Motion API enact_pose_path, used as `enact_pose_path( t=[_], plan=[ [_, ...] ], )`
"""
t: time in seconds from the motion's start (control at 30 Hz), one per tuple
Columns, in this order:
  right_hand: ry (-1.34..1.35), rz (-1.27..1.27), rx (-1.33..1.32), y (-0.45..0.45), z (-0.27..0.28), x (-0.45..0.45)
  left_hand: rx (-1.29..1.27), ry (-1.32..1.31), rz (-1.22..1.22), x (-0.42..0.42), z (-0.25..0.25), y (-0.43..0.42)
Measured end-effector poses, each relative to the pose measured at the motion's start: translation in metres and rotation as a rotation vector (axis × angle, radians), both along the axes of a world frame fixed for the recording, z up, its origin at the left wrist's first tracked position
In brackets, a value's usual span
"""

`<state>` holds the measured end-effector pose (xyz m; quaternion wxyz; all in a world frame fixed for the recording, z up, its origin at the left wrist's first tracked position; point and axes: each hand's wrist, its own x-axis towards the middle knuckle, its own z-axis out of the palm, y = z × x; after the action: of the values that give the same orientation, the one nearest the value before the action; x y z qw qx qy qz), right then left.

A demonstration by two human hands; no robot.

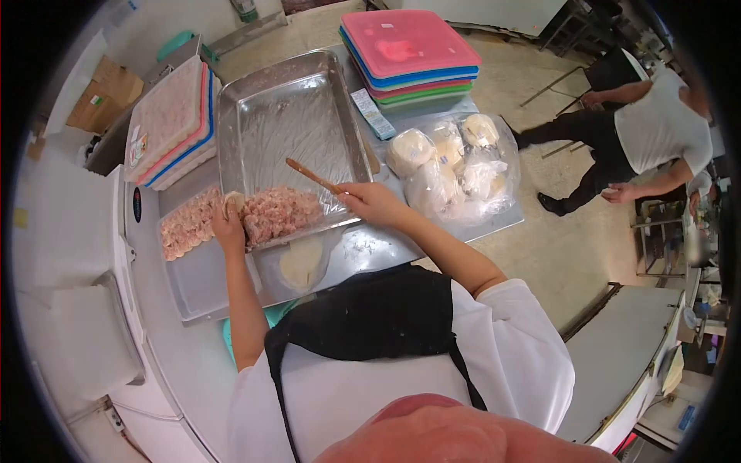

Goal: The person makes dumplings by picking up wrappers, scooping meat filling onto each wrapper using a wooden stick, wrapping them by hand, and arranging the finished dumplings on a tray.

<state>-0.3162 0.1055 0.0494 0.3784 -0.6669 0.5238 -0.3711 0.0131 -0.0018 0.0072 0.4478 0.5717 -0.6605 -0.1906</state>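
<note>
Hands curled; arms stretched forward, apart.

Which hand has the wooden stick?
The right hand, holding the wooden stick near one end over the metal pan; the left hand instead holds a pale, dough-like piece.

My wooden stick is brown, the ground meat mottled pink and whitish, the metal pan silver-grey. My apron is plain black, my shirt white, the bagged dough rounds cream.
</note>
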Motion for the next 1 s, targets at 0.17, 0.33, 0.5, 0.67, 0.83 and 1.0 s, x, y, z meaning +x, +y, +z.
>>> enact_pose_path(
  t=[0.17, 0.33, 0.5, 0.67, 0.83, 1.0],
  plan=[
    [-0.029, 0.047, -0.04, 0.001, 0.001, -0.005, 0.008, -0.061, 0.029, -0.002, 0.004, 0.002],
    [-0.213, 0.022, 0.099, -0.007, -0.008, -0.015, -0.049, -0.102, 0.032, 0.001, -0.003, -0.001],
    [-0.27, -0.344, 0.101, -0.053, 0.01, -0.081, -0.05, -0.094, 0.031, 0.003, -0.007, -0.003],
    [-0.108, -0.065, -0.132, -0.114, 0.01, -0.155, -0.022, -0.103, 0.023, 0.0, -0.002, -0.001],
    [0.004, 0.064, -0.211, -0.13, 0.021, -0.166, -0.011, -0.111, 0.044, -0.003, 0.002, 0.0],
    [-0.079, -0.001, -0.202, -0.128, 0.017, -0.163, 0.003, -0.107, 0.041, -0.005, 0.005, 0.002]
  ],
)
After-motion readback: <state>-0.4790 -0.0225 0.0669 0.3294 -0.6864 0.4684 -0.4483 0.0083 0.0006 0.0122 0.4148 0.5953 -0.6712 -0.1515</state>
